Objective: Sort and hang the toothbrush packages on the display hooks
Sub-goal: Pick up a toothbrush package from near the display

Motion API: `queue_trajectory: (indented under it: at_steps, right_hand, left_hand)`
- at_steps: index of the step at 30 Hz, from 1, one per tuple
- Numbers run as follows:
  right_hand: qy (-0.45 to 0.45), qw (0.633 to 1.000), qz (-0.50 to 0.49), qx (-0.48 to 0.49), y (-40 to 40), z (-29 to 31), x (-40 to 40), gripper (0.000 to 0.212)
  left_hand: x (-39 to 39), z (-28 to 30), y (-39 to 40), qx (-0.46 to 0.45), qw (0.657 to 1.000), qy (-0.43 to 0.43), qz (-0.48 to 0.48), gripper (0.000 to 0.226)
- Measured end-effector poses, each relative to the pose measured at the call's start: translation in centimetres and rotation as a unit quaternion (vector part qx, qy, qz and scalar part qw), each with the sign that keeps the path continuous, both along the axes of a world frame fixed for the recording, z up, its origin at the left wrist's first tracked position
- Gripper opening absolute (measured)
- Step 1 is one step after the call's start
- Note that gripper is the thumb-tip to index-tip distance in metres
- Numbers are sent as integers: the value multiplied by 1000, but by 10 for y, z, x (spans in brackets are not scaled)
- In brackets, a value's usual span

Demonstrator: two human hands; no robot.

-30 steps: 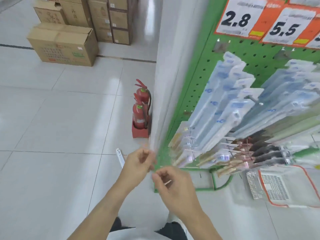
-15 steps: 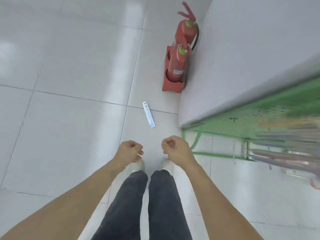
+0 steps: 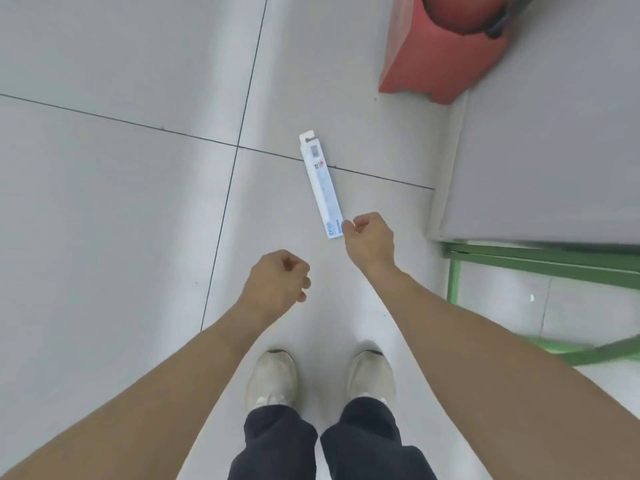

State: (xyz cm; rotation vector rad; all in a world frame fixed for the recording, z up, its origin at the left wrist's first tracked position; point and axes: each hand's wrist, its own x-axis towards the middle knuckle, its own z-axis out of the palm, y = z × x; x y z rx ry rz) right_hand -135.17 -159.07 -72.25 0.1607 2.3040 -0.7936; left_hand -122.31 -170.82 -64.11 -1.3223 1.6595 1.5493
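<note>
Looking down, we see one toothbrush package (image 3: 320, 186) lying flat on the floor tiles (image 3: 104, 202), not on a hook, so our right hand (image 3: 369, 240) reaches near its near end with curled fingers, while our left hand (image 3: 277, 282) hangs clenched, holding nothing.

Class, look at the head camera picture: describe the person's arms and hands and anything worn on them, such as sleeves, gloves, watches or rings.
Both forearms are bare as far as the picture shows, with no sleeve in view. The left hand and right hand wear no gloves. No watch or band shows on either wrist, and no ring is visible, though the fingers are curled, so part of them is hidden.
</note>
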Motion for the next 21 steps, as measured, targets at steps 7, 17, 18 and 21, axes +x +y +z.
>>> queue_trajectory:
  at_steps: [7, 17, 18, 21]
  right_hand:
    - [8, 994, 93, 58, -30, -105, -15, 29]
    - [-191, 970, -10, -152, -7, 110, 75, 17]
    - [-180, 971, -6, -158, -5, 152, 85, 13]
    - [-129, 979, -27, -153, 1, 283, 112, 14]
  left_hand:
    - [12, -82, -18, -6, 1000, -21, 18, 14]
    - [16, 73, 5, -58, 993, 6, 103, 63]
    - [15, 110, 7, -54, 992, 25, 113, 72]
    - [12, 233, 15, -39, 992, 50, 111, 72]
